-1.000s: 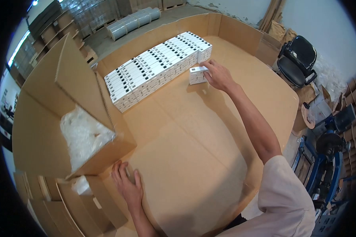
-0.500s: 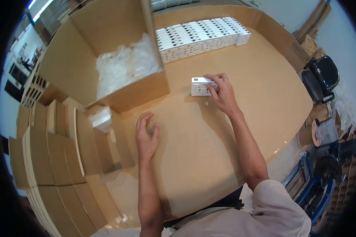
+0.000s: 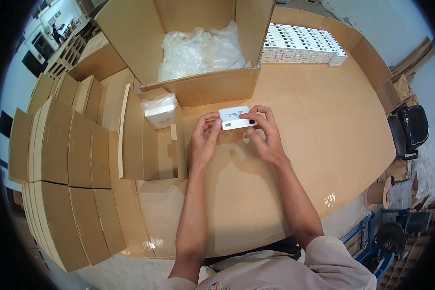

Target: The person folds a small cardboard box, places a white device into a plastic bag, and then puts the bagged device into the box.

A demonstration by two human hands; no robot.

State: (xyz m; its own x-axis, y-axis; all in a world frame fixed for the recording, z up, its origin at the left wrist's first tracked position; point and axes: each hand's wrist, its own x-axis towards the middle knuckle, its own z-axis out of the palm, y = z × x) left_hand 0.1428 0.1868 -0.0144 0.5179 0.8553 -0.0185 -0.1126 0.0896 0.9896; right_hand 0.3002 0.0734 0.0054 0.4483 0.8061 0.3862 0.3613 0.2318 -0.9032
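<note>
A small white printed box is held between my two hands above the cardboard-covered table. My left hand grips its left end, thumb in front and fingers behind. On the right end, my right hand pinches it with the fingers curled over the edge. To the left of my hands stands an open cardboard carton. Inside its far end sits a white box wrapped in clear plastic.
A large open carton filled with clear plastic bags stands at the back. Rows of white boxes are stacked at the back right. Brown cartons are piled along the left. A black chair is beyond the right edge.
The white box has come nearer to me and turned, showing a different face. My left hand has moved up and taken hold of its left end. The view has swung left.
</note>
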